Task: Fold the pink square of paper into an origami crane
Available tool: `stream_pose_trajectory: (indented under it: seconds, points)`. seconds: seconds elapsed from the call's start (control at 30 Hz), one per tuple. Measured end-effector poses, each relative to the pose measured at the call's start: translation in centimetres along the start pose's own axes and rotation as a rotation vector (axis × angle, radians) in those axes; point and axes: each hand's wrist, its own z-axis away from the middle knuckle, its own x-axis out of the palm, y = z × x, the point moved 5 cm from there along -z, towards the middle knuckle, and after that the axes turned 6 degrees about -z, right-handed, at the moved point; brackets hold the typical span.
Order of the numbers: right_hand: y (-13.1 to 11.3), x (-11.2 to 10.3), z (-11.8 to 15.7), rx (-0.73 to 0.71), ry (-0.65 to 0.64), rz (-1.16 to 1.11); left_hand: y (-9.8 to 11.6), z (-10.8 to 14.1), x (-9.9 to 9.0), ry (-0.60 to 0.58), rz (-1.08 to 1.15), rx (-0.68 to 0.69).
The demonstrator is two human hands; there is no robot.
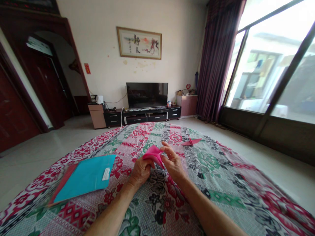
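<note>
A folded piece of bright pink paper (153, 153) is held up over the table, its layers spread partly apart at the top and right. My left hand (140, 171) is closed on its lower left part, the thumb lying along the near side. At the paper's right edge, my right hand (173, 164) has its thumb and fingers on a fold, with one finger raised. The exact contact of the right fingertips is partly hidden by the paper. Beyond my right hand, a pink folded paper bird (192, 142) rests on the cloth.
A pack of blue paper sheets (86, 177) with a white label lies on the left of the round table, red paper showing at its edge. A flowered tablecloth (209, 160) covers the table. Farther off stand a television (147, 95) and its low cabinet (157, 117).
</note>
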Motion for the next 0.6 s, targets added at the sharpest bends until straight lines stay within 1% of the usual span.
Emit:
stream_pose_trajectory:
  seconds: [0.13,0.33,0.4,0.47,0.5,0.6]
  points:
    - [-0.3,0.3,0.2,-0.008,-0.028,0.066,0.1,0.0,0.0,-0.004,0.022,0.014]
    - [-1.3,0.4,0.4,-0.169,-0.021,0.204,-0.1,0.0,0.1,0.006,0.027,0.014]
    - [-1.4,0.4,0.4,-0.194,-0.025,0.221,-0.1,0.0,0.1,-0.002,0.036,0.015]
    - [-1.1,0.4,0.4,-0.177,-0.031,0.197,0.0,0.0,0.1,-0.008,0.044,0.008]
    - [-0.8,0.4,0.4,-0.143,-0.036,0.167,0.0,0.0,0.1,-0.005,0.048,0.002]
    - [0.4,0.3,0.2,0.021,-0.068,0.058,0.4,0.0,-0.3,0.005,0.065,-0.011]
